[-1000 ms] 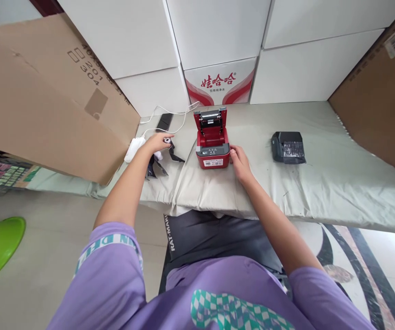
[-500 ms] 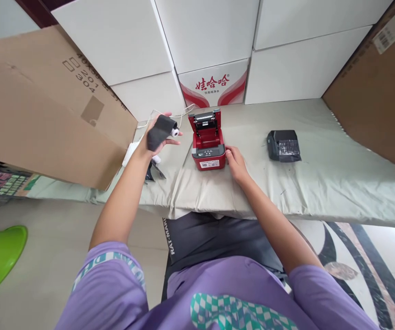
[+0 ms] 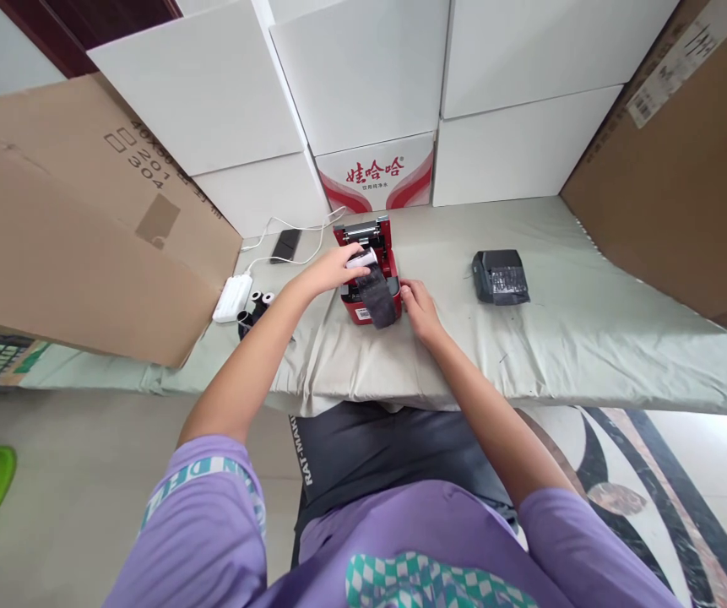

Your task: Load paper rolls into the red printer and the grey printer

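Observation:
A small red printer (image 3: 351, 311) stands on the cloth-covered table with its lid raised. Over its opening, my left hand (image 3: 339, 268) is closed on a black roll (image 3: 376, 295) with a white core; a loose black strip hangs from the roll across the printer's front. The fingers of my right hand (image 3: 419, 306) rest against the printer's right side, slightly bent and holding nothing.
A black taped package (image 3: 501, 277) lies to the right. On the left are a white power strip (image 3: 232, 298), a dark phone (image 3: 285, 245), cables and several small rolls (image 3: 257, 306). Cardboard boxes (image 3: 84, 211) and white boxes (image 3: 363, 76) border the table.
My left hand has moved right with the black roll, from beside the printer to over its opening. My right hand stays at the printer's side. The view has shifted a little.

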A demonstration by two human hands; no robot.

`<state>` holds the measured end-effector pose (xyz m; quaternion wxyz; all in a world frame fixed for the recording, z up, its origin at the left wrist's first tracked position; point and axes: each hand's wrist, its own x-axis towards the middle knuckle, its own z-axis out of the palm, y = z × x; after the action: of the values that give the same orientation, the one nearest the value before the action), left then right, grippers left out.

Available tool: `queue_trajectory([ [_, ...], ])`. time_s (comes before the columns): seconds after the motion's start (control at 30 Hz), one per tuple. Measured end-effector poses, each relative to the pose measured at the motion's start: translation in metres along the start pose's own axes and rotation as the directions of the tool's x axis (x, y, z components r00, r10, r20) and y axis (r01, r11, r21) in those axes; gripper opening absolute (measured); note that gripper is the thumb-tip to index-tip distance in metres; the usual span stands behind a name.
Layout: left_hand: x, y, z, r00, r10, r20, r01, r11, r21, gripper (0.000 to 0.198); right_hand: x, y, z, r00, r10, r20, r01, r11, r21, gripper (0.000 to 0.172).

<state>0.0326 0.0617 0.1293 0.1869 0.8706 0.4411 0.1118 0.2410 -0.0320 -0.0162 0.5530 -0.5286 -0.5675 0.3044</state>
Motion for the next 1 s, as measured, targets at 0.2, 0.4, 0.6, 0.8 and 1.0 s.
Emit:
queue_trajectory([
  [0.2,0.012,-0.002,0.011,0.998,0.044,0.039,-0.050,0.984,0.173,0.051,-0.001,-0.004,0.000,1.000,-0.010,-0.012,0.010,0.999,-0.038,0.072],
  [0.4,0.019,-0.002,0.023,0.999,-0.032,0.013,0.027,0.967,0.252,0.038,-0.002,-0.006,0.000,1.000,-0.020,-0.024,0.019,0.999,-0.045,0.076],
  [0.6,0.034,-0.003,0.028,0.998,-0.052,0.024,0.043,0.956,0.292,0.032,-0.003,-0.007,0.001,0.999,-0.026,-0.026,0.024,0.998,-0.052,0.072],
  [0.8,0.029,0.016,0.017,0.953,-0.178,0.244,0.130,0.971,0.199,0.051,-0.004,-0.008,0.000,0.999,-0.031,-0.026,0.030,0.998,-0.047,0.071],
  [1.0,0.016,0.028,-0.008,0.960,-0.016,-0.280,0.030,0.999,0.046,0.056,-0.003,-0.009,0.000,1.000,-0.018,-0.015,0.017,0.999,-0.042,0.072],
])
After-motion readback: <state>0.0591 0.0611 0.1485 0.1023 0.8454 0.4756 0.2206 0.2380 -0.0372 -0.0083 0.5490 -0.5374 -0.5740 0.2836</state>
